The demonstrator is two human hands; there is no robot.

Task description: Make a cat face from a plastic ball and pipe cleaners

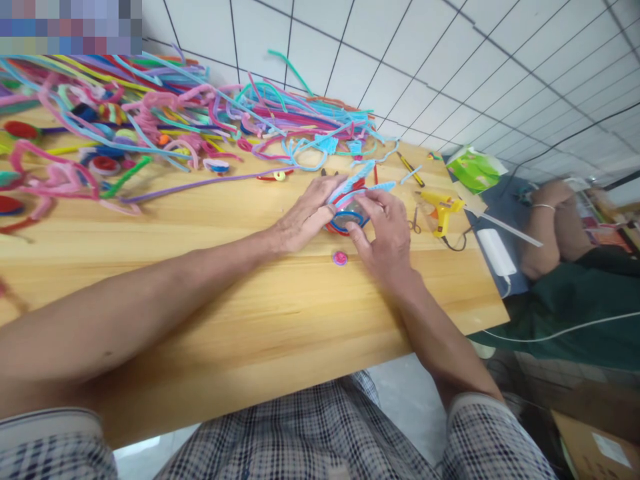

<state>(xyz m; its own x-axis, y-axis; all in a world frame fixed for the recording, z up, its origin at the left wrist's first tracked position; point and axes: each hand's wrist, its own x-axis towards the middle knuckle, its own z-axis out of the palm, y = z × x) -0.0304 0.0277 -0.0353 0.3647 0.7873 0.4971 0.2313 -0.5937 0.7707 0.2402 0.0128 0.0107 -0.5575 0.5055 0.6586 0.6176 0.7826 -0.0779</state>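
Between my two hands is a round pipe-cleaner craft (349,221), with a blue and red rim and a greyish middle. Pointed light-blue fuzzy pieces (361,175) stick out from its far side. My left hand (314,212) grips the craft's left edge, thumb towards the rim. On the other side, my right hand (384,230) has its fingers curled over the rim and its thumb against the near edge. A small pink and purple coil (340,258) lies on the wooden table (240,300) just below the craft.
Heaped pipe cleaners (310,120) line the table's far side. Right of my hands lie small scissors (415,220), a yellow glue gun (445,210), a utility knife (411,169) and a green packet (475,169). A white power strip (496,253) and another person's arm (543,230) are beyond.
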